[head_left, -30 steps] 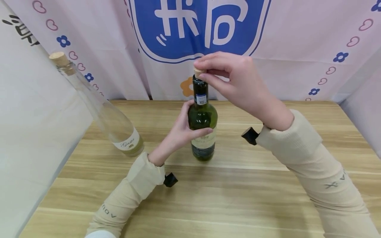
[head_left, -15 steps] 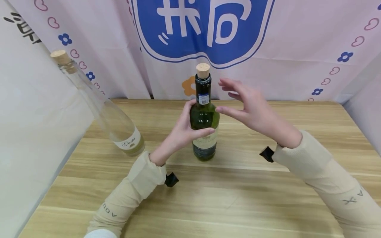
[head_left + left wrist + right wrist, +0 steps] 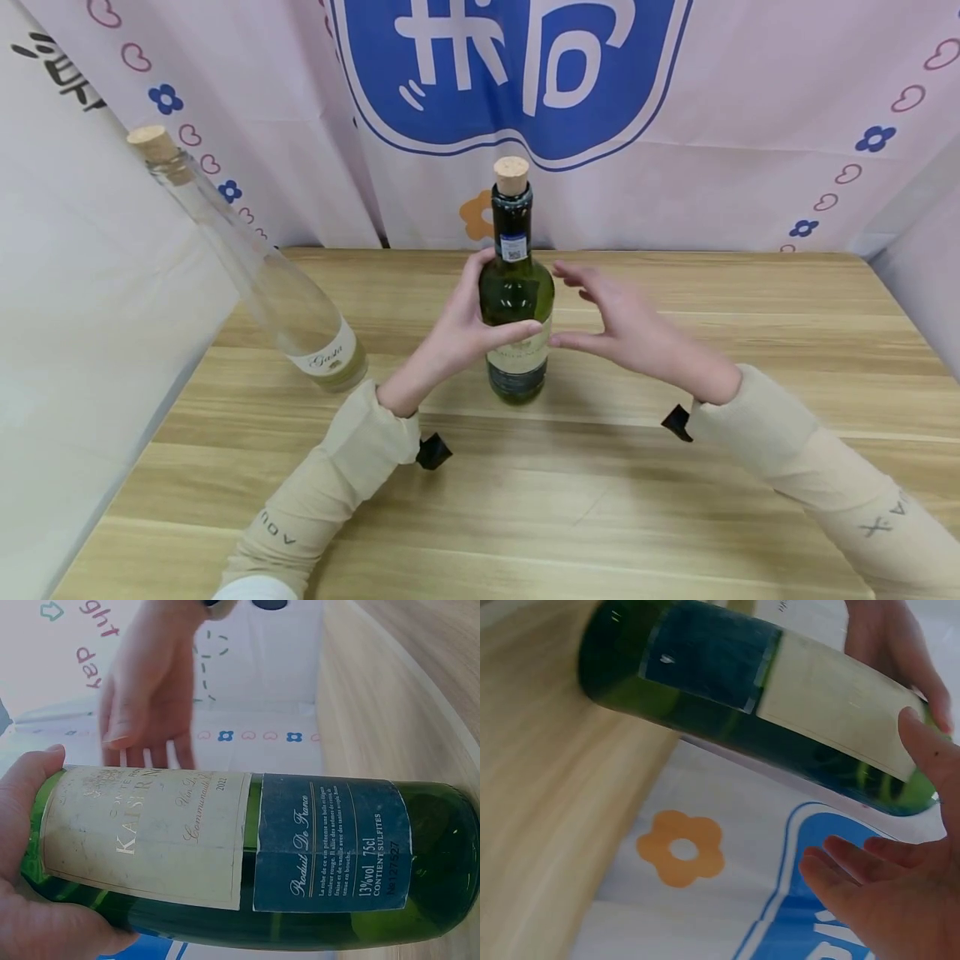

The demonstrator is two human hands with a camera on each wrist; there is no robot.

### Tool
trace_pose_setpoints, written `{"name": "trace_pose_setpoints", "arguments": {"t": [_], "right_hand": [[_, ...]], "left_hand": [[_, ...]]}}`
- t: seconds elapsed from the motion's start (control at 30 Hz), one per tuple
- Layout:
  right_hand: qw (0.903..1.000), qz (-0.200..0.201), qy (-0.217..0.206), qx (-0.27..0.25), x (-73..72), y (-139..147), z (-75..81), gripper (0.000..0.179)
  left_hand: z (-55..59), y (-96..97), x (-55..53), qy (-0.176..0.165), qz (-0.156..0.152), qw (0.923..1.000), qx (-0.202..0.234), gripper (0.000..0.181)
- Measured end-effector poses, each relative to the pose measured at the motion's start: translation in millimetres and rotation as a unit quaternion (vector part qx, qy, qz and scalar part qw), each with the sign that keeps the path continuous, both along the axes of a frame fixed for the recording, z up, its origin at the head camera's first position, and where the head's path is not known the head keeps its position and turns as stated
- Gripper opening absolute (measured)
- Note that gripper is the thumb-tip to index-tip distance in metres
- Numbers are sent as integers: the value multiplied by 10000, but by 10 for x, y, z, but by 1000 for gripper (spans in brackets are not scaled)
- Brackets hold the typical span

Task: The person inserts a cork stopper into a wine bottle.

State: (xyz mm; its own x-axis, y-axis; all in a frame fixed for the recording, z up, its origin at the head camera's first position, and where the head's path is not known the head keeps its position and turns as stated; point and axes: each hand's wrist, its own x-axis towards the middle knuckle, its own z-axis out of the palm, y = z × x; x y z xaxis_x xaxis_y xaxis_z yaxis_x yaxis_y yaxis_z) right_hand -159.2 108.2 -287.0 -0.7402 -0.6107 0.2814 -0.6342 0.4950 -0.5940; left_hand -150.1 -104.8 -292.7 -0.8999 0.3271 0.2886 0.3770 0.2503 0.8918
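A green wine bottle (image 3: 517, 292) with cream and dark labels stands upright on the wooden table (image 3: 570, 517). Its cork (image 3: 512, 176) sits in the mouth with the upper part sticking out. My left hand (image 3: 465, 321) grips the bottle's upper body from the left, thumb across the front; the left wrist view has that hand (image 3: 45, 900) around the shoulder end. On the other side, my right hand (image 3: 622, 325) is beside the bottle, fingers apart and thumb tip right at the label's edge. In the right wrist view, the fingers (image 3: 855, 870) are spread beside the glass.
A tall clear bottle (image 3: 262, 275) with a white label and a cork (image 3: 153, 144) stands at the left of the table. Behind the table hangs a pink printed cloth (image 3: 750, 125) with a blue emblem. A white wall (image 3: 67, 275) borders the left side.
My right hand has let go of the cork, drawn back right and come down beside the bottle's body. The left hand keeps its grip on the bottle, which stays in place.
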Motion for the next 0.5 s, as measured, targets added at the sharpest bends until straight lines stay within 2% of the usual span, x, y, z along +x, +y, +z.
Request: {"name": "trace_pose_setpoints", "arguments": {"t": [0.17,0.33,0.5], "right_hand": [[9986,156,-503,-47,-9,-41,-200,81],[9965,182,-818,-17,-27,-82,-395,87],[9919,356,-1196,-226,-33,-153,-543,96]], "left_hand": [[7,-5,4,-23,-53,10000,43,81],[8,1,5,-38,-61,10000,64,81],[8,3,5,-23,-12,10000,68,80]]}}
